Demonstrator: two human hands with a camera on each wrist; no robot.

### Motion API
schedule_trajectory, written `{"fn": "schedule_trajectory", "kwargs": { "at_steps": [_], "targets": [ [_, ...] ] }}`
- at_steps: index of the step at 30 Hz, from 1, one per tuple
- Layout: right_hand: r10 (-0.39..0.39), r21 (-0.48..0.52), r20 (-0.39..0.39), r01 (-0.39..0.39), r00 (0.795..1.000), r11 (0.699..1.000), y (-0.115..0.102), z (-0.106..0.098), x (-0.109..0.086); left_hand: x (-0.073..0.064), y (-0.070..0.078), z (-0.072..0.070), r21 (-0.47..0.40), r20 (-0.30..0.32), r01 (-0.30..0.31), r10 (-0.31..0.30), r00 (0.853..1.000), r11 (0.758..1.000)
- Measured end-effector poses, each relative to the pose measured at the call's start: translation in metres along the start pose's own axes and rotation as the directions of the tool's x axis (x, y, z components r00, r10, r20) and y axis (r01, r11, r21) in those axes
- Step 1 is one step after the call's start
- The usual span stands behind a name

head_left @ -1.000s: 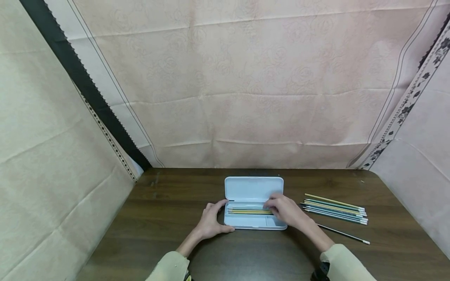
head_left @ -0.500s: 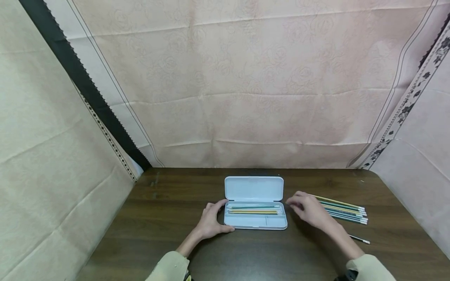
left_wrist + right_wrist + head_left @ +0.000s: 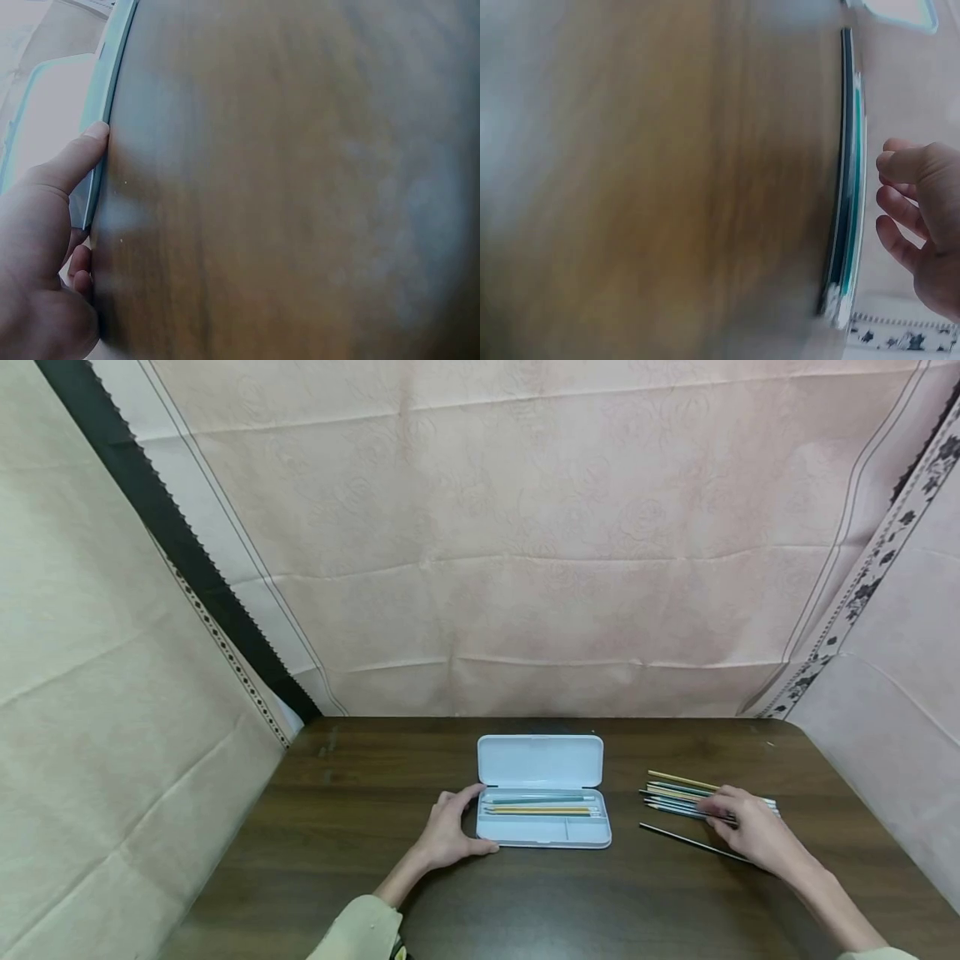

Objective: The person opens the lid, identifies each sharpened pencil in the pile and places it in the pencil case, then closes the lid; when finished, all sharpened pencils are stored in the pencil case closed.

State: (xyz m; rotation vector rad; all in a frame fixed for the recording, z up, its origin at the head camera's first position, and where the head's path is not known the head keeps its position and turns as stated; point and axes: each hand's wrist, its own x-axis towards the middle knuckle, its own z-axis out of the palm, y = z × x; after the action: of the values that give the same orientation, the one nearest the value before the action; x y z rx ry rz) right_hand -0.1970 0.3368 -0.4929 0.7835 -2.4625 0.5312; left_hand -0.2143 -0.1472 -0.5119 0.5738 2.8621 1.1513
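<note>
Pale-blue case (image 3: 525, 836) clamped by the left hand (image 3: 446, 833), the right hand (image 3: 748, 828) is hovering, grip relaxed and empty, over the pencils (image 3: 675, 794), apparently selecting one, next needing a pinch.

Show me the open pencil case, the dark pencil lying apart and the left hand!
Pencil case (image 3: 540, 762), head view: inside of lid.
Dark pencil (image 3: 693, 842), head view: mid-shaft.
Left hand (image 3: 446, 836), head view: its back.

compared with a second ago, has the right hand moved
Yes. Across the table, the right hand has moved rightward, from over the open pencil case to over the loose pencils.
</note>
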Motion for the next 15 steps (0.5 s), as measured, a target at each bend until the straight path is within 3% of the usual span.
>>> {"fn": "schedule_trajectory", "kwargs": {
  "at_steps": [4,15],
  "targets": [
    [0.042,-0.021,-0.002,-0.042,0.999,0.999,0.007,-0.005,-0.012,0.0,0.0,0.0,-0.003,-0.002,-0.001,0.001,1.0,1.0],
    [0.051,-0.092,-0.059,-0.056,0.997,0.994,0.022,-0.011,-0.031,0.0,-0.001,0.001,-0.003,0.004,0.01,-0.01,1.0,1.0]
  ]
}}
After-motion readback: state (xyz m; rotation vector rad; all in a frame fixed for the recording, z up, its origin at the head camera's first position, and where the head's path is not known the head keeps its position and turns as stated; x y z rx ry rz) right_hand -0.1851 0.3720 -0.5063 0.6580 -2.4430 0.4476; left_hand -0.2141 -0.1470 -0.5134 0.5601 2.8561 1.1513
